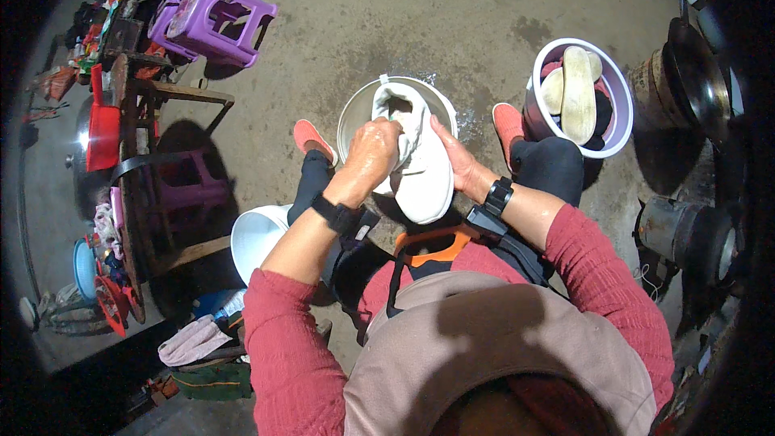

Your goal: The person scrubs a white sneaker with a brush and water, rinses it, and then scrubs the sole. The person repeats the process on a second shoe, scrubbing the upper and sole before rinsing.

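Observation:
A white lace-up shoe (427,178) lies over a round bucket (345,127) on the floor between my feet, its toe towards me. My left hand (376,148), wet and curled, is at the shoe's opening; its fingers are closed around something small and pale that is mostly hidden, or on the shoe's edge. My right hand (455,157) holds the shoe's side, with the thumb up along it. Part of another white thing shows beneath the shoe, too covered to name.
A white-rimmed tub (623,115) with pale-soled shoes (578,97) stands at the right. A white bucket (257,239) is by my left knee. Purple plastic stools (212,21) and a wooden frame (187,92) are at the left; a metal stove (672,224) stands far right.

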Tool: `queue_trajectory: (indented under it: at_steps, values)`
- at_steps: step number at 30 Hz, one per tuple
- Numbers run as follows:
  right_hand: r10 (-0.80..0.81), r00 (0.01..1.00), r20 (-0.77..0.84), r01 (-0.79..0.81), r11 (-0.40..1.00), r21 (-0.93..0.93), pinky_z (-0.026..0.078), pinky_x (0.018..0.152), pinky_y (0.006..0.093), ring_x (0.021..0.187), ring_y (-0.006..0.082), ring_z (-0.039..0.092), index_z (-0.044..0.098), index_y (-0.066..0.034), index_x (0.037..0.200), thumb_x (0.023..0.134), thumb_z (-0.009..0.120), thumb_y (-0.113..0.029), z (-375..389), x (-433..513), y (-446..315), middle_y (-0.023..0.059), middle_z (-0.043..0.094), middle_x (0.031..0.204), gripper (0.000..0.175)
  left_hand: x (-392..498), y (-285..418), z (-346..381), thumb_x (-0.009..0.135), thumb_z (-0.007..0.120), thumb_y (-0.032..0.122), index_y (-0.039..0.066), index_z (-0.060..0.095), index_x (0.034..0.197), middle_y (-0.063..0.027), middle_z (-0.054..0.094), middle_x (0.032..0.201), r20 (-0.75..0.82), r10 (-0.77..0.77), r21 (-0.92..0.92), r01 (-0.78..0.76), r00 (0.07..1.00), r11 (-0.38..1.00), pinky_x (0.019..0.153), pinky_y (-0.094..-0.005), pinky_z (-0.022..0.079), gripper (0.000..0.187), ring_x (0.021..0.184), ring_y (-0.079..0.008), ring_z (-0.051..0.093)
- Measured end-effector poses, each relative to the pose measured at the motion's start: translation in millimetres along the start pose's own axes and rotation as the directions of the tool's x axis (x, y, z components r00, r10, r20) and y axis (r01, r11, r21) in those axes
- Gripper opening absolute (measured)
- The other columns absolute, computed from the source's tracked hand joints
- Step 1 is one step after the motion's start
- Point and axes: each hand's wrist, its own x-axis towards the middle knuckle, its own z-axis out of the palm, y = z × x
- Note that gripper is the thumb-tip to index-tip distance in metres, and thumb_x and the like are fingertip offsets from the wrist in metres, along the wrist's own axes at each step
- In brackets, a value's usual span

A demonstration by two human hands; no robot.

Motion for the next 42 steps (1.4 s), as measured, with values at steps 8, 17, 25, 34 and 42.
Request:
queue_trajectory:
  at_steps: [8, 17, 25, 34, 42]
  values:
    - [-0.033, 0.995, -0.094, 0.031, 0.999, -0.024, 0.054, 0.087, 0.0378, 0.096, 0.0203, 0.066, 0.057, -0.0112, 0.125, 0.094, 0.056, -0.047, -9.2, 7.7, 10.4, 0.0064, 0.067, 0.109, 0.047, 8.0, 18.4, 17.8, 0.086, 0.052, 0.018, 0.003, 0.064, 0.097, -0.0124, 0.063, 0.102, -0.075, -0.128, 0.317, 0.145, 0.989, 0.937, 0.082, -0.0493, 0.037, 0.022, 0.106, -0.0296, 0.053]
    - [-0.01, 0.999, -0.039, 0.01, 1.0, -0.006, 0.053, 0.091, 0.0422, 0.1, 0.026, 0.064, 0.054, -0.0105, 0.129, 0.092, 0.055, -0.054, -1.9, 6.6, 4.4, 0.0097, 0.064, 0.118, 0.057, 13.1, 5.5, 16.5, 0.085, 0.052, 0.012, 0.008, 0.061, 0.104, -0.0145, 0.064, 0.104, -0.149, -0.134, 0.145, 0.156, 0.98, 0.977, 0.075, -0.0522, 0.043, 0.022, 0.098, -0.0353, 0.059]
    - [0.0, 0.995, -0.104, 0.006, 0.998, 0.064, 0.053, 0.091, 0.0433, 0.104, 0.0265, 0.063, 0.055, -0.0114, 0.128, 0.093, 0.054, -0.052, -3.0, 8.6, 1.0, 0.0107, 0.063, 0.12, 0.053, 4.2, 15.9, 9.7, 0.08, 0.052, 0.006, 0.006, 0.063, 0.105, -0.0139, 0.063, 0.108, 0.216, -0.13, 0.059, 0.12, 0.968, 0.991, 0.08, -0.0519, 0.047, 0.027, 0.103, -0.0365, 0.057]
    - [-0.029, 0.989, -0.142, 0.033, 0.999, 0.023, 0.055, 0.086, 0.04, 0.097, 0.023, 0.065, 0.056, -0.0132, 0.127, 0.095, 0.055, -0.047, -14.4, 13.3, 10.5, 0.007, 0.066, 0.113, 0.047, 8.3, 9.2, 12.0, 0.084, 0.05, 0.008, 0.004, 0.063, 0.105, -0.0177, 0.062, 0.111, 0.28, -0.247, 0.095, 0.229, 0.928, 0.969, 0.079, -0.0547, 0.047, 0.025, 0.098, -0.039, 0.062]
    - [0.014, 0.998, -0.058, -0.016, 0.999, -0.028, 0.053, 0.09, 0.04, 0.102, 0.0235, 0.064, 0.055, -0.013, 0.127, 0.095, 0.054, -0.047, -7.5, 5.4, 12.0, 0.0071, 0.065, 0.114, 0.047, 1.3, 8.4, 8.7, 0.089, 0.043, 0.01, -0.002, 0.056, 0.103, -0.0239, 0.06, 0.108, 0.074, -0.273, 0.034, 0.271, 0.959, 0.962, 0.078, -0.0507, 0.05, 0.022, 0.094, -0.0431, 0.062]
